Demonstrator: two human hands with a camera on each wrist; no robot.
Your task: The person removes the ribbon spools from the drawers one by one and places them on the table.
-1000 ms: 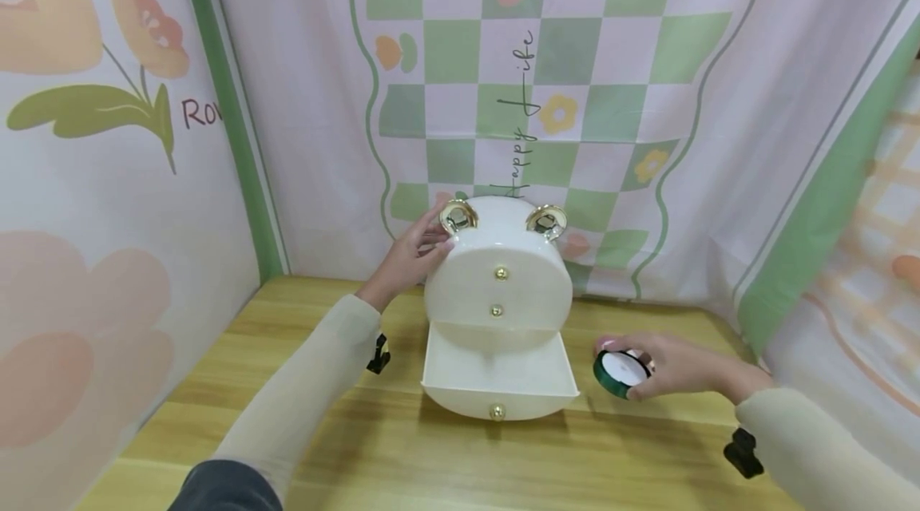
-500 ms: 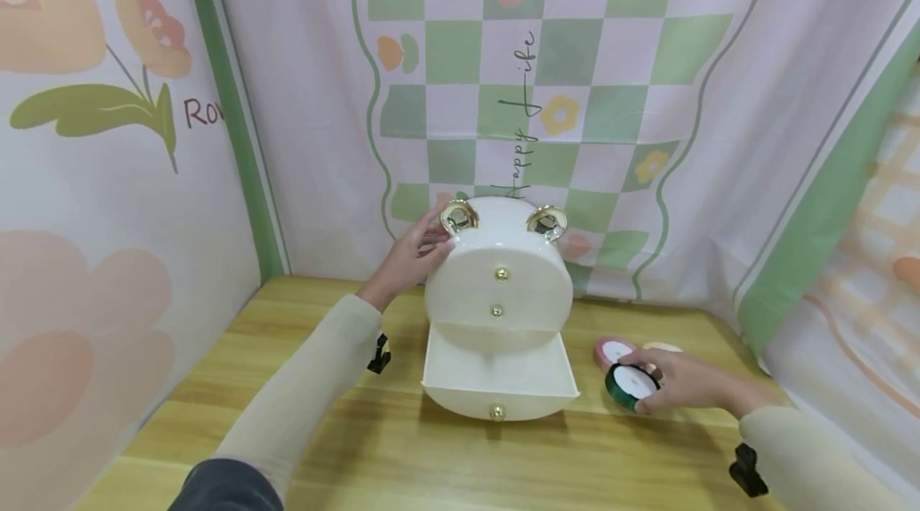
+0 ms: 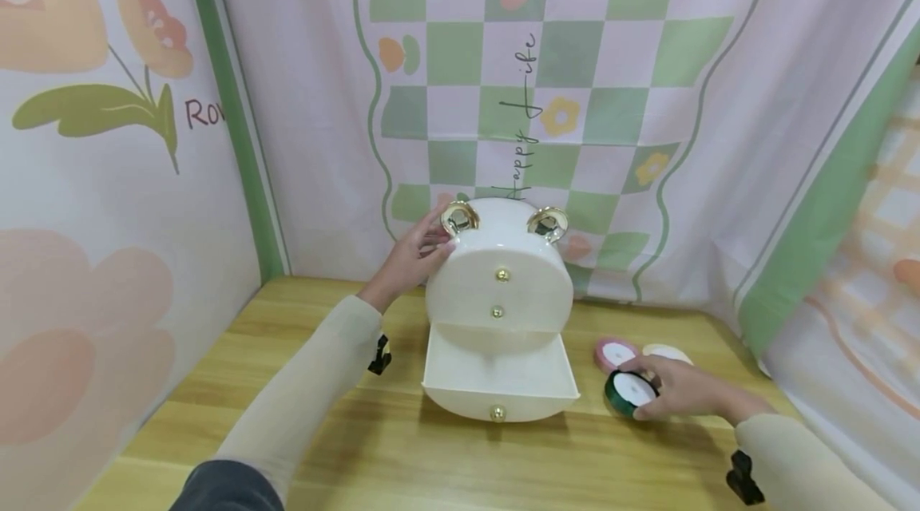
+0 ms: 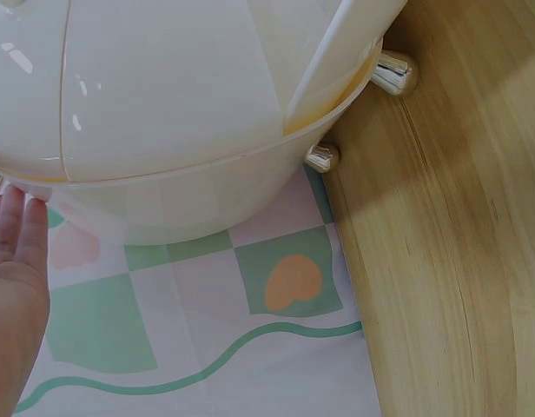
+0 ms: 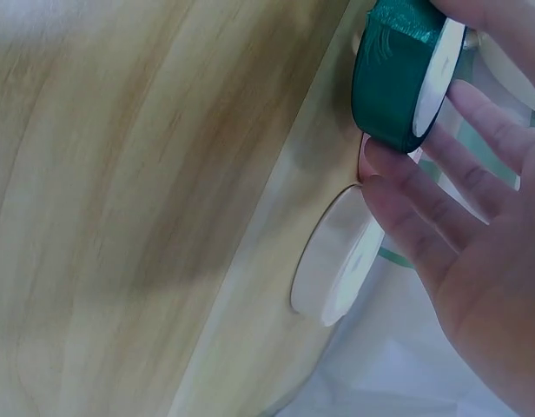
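Note:
A white drawer box (image 3: 467,283) with gold ear-shaped rings stands on the table, its bottom drawer (image 3: 497,407) pulled out with nothing in it. My left hand (image 3: 415,255) rests against the box's upper left side, fingers fairly straight; the left wrist view shows the fingertips at its shell. Right of the drawer, my right hand (image 3: 679,390) holds a roll of dark green ribbon (image 3: 631,393) between thumb and fingers. Just behind it lie a pink ribbon roll (image 3: 612,351) and a cream ribbon roll (image 3: 668,353), the latter partly hidden by the hand.
The wooden table (image 3: 460,467) runs back to a hanging cloth (image 3: 575,56) with green and white checks, close behind the box. Printed cloth also hangs at the left and right sides. Small gold feet (image 4: 394,73) support the box.
My right hand has shifted slightly right and nearer to me with the green ribbon roll, so the pink and cream rolls show more. The left hand stays on the box.

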